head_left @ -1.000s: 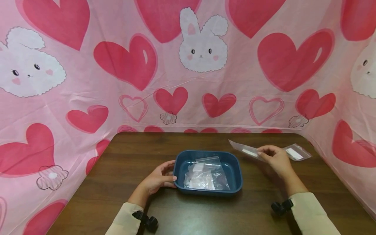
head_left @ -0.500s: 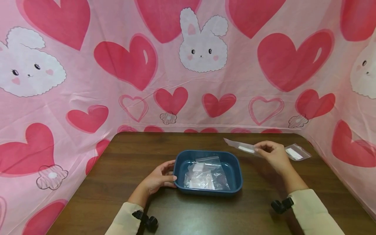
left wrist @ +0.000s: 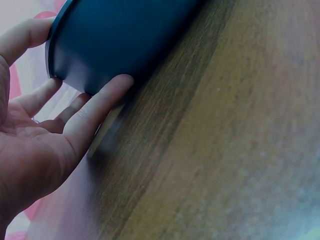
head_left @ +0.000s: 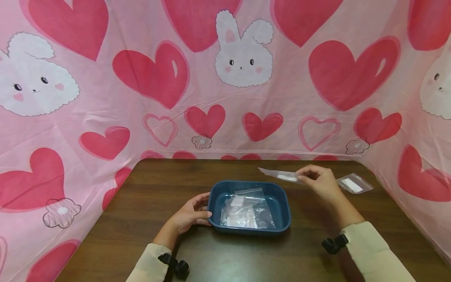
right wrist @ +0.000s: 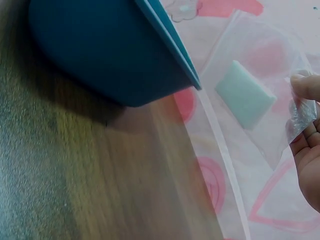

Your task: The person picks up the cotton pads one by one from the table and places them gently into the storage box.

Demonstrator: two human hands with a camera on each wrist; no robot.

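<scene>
Pink cloth (head_left: 204,92) with hearts and bunnies behind a dark wood-look table (head_left: 169,184). The clear bag (head_left: 278,174) with a whitish block (right wrist: 245,95) inside is up off the table, near the far right corner of the blue bin (head_left: 246,232), pinched between the right hand's (head_left: 318,182) thumb and fingers. Left hand (head_left: 191,214) has thumb and fingers curled around the bin's left end. More clear packets (head_left: 246,209) lie overlapping in the bin, and one spare bag (head_left: 355,183) lies just right of the right hand.

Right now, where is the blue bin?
In the head view, the blue bin stands on the table, below and slightly right of the picture's centre, the left hand touching its left side.
</scene>
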